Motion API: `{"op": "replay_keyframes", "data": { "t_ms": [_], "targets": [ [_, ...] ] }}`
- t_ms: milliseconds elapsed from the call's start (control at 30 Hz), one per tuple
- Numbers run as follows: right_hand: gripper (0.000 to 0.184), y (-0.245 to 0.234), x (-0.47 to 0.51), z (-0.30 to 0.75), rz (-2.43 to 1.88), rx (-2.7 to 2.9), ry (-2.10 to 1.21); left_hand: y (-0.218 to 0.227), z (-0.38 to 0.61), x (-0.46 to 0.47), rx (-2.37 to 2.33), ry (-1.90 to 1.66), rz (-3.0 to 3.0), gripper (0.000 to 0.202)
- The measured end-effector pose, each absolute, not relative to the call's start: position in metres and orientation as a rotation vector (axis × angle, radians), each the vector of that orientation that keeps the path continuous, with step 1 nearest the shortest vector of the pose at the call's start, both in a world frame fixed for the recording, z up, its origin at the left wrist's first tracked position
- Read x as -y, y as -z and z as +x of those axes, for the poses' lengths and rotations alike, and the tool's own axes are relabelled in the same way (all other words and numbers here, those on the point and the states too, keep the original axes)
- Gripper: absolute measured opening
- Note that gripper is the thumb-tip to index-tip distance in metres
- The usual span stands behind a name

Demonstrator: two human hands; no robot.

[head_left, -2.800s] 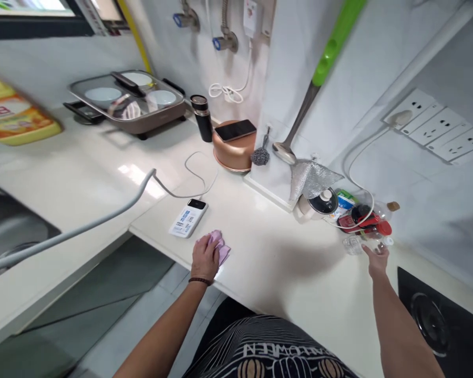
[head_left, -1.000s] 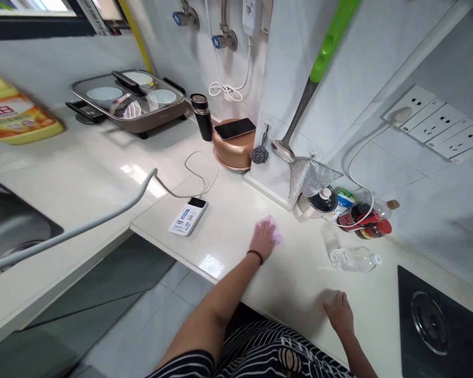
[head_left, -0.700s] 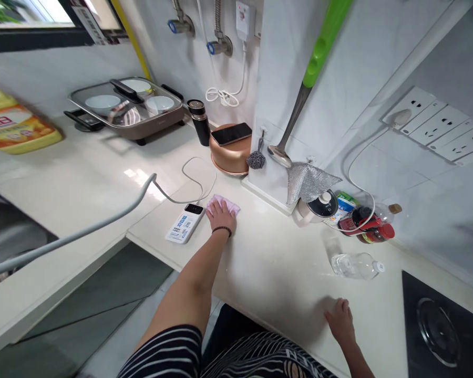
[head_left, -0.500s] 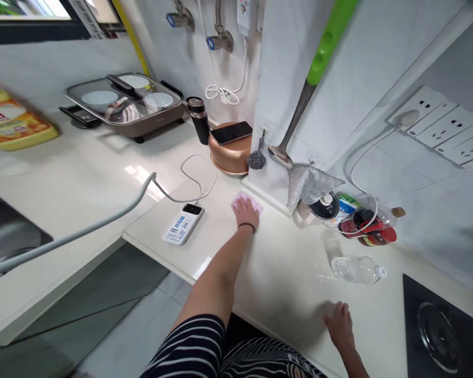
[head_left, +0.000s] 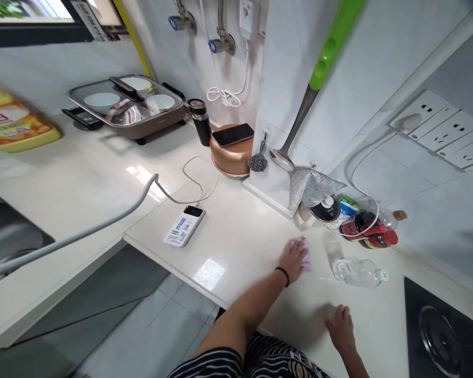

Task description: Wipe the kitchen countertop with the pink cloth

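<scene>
My left hand [head_left: 292, 258], with a dark band at the wrist, presses a pink cloth [head_left: 306, 257] against the white countertop [head_left: 240, 236]. Part of the cloth is hidden under the fingers. Nearer the counter's front edge, my right hand [head_left: 340, 328] rests on the surface with its thumb apart from the fingers and nothing in it. A clear plastic bottle [head_left: 360, 272] lies on its side just beyond my right hand, to the right of the cloth.
A white power bank [head_left: 184, 226] with a cable lies to the left. Behind stand a copper-coloured pot [head_left: 232, 157] bearing a phone, a black flask [head_left: 200, 123] and a lidded electric pan [head_left: 142, 123]. On the right are seasoning bottles [head_left: 372, 228] and a black cooktop [head_left: 445, 331].
My left hand has slid the pink cloth across the counter to the right and toward me, from near the pillar's base. My right hand has stayed in place.
</scene>
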State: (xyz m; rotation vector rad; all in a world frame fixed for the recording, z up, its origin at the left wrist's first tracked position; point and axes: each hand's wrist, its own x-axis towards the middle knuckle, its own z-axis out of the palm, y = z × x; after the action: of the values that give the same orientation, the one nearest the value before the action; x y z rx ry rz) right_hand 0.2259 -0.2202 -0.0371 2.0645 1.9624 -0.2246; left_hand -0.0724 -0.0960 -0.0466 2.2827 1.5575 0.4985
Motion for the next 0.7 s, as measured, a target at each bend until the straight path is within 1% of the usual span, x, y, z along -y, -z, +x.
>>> {"op": "replay_keyframes", "data": {
  "t_ms": [100,200,300,367,500,700],
  "targets": [
    [0.06,0.038,0.22,0.228,2.058,-1.991,0.228,0.033,-0.152,0.053,-1.872,-0.363,2.004,0.072],
    [0.063,0.043,0.221,0.231,2.06,-2.016,0.218,0.025,-0.237,0.026,-2.076,-0.329,1.838,0.074],
    [0.068,0.049,0.223,0.234,2.091,-2.038,0.228,0.022,-0.305,0.026,-2.31,-0.287,1.632,0.074],
    [0.07,0.052,0.224,0.235,2.125,-2.056,0.259,0.022,-0.333,0.04,-2.416,-0.282,1.525,0.075],
    [0.069,0.053,0.224,0.236,2.193,-2.108,0.337,0.025,-0.34,0.089,-2.484,-0.301,1.467,0.076],
    [0.065,0.042,0.221,0.228,2.222,-2.119,0.363,0.038,-0.277,0.175,-2.499,-0.365,1.54,0.074]
  ]
}}
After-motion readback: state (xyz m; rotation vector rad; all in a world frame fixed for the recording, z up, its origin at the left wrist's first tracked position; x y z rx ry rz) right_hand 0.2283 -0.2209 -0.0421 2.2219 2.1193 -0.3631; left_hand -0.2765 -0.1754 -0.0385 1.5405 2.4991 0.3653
